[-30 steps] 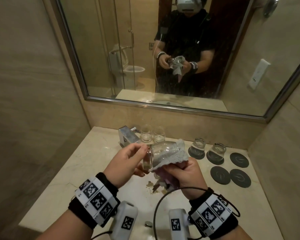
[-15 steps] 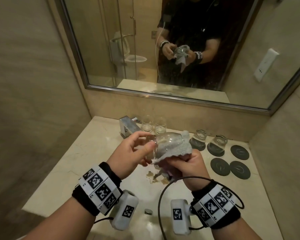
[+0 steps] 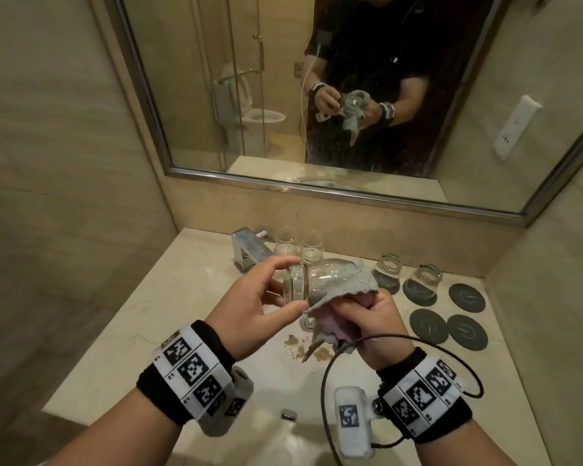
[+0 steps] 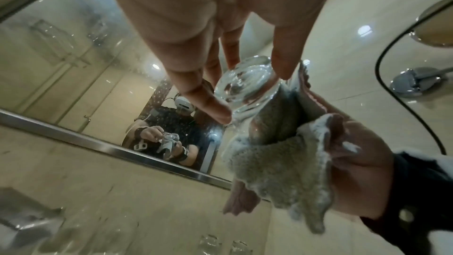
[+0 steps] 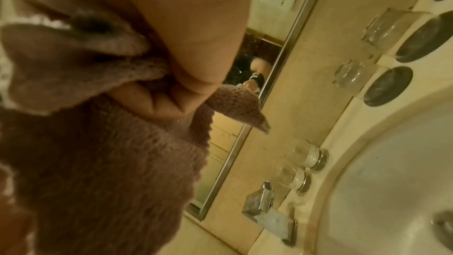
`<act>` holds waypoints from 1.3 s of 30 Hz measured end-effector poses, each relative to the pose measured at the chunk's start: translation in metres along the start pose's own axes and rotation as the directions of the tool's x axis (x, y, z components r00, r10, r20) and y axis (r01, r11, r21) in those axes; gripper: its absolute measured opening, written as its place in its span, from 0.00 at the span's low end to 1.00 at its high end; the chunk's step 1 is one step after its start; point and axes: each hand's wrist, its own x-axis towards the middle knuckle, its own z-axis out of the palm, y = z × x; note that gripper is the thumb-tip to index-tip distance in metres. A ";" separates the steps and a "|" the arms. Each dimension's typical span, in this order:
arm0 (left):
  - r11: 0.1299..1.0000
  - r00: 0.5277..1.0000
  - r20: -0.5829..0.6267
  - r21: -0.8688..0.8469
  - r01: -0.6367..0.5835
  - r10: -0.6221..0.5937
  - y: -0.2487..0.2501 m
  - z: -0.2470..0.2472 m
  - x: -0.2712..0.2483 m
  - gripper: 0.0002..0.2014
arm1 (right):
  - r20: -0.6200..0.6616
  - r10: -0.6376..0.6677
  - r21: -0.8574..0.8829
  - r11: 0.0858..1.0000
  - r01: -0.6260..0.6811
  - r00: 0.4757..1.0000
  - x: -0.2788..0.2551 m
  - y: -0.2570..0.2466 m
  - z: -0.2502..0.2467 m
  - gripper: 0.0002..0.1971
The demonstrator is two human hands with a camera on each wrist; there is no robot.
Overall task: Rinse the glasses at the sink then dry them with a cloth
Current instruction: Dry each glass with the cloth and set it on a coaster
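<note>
A clear glass point(image 3: 320, 277) lies sideways in the air above the sink, thick base to the left. My left hand point(image 3: 295, 285) pinches that base between thumb and fingertips; the left wrist view shows the base of the glass point(image 4: 247, 84) end-on between the fingers of the left hand point(image 4: 250, 90). A grey and pink cloth point(image 3: 347, 287) wraps the glass's open end. My right hand point(image 3: 360, 307) grips the bunched cloth point(image 4: 277, 162) around it. In the right wrist view the right hand point(image 5: 171, 94) curls into the cloth point(image 5: 98, 143), hiding the glass.
Two upright glasses point(image 3: 285, 243) stand behind the chrome faucet point(image 3: 249, 252). Two inverted glasses point(image 3: 389, 269) sit on dark coasters, with three bare coasters point(image 3: 466, 297) to their right. The sink basin point(image 5: 380, 162) lies below my hands. A mirror point(image 3: 216, 95) covers the wall.
My left fingers have shifted their hold on the glass's base. The right hand still grips the cloth round the glass. The view has tilted down a little.
</note>
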 end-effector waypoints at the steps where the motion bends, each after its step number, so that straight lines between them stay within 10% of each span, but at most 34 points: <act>1: 1.000 1.000 -0.002 0.001 -0.014 0.014 -0.001 0.000 -0.001 0.26 | 0.007 0.009 -0.005 1.000 -0.009 1.000 0.001 0.001 -0.001 0.09; 7: 0.999 1.000 -0.006 -0.028 -0.030 0.030 0.004 -0.001 -0.001 0.27 | 0.200 0.164 -0.166 0.977 -0.132 0.966 -0.001 -0.002 -0.013 0.17; 13: 0.975 0.997 0.002 -0.209 0.071 -0.072 0.011 -0.001 -0.001 0.25 | 0.220 0.185 -0.188 0.971 -0.145 0.958 -0.007 -0.017 -0.011 0.04; 26: 0.965 0.992 -0.010 -0.232 0.123 -0.129 0.017 -0.001 -0.004 0.25 | 0.195 0.153 -0.169 0.978 -0.121 0.969 -0.006 -0.008 -0.011 0.09; 32: 0.828 0.951 0.081 -0.473 0.301 -0.299 0.018 0.007 -0.005 0.23 | 0.172 0.069 -0.252 0.967 -0.024 0.983 -0.011 -0.007 0.000 0.08; 39: 0.996 1.000 0.017 0.092 -0.023 0.022 0.003 0.003 -0.012 0.29 | 0.025 0.088 -0.217 0.973 -0.081 0.996 -0.004 0.002 -0.003 0.07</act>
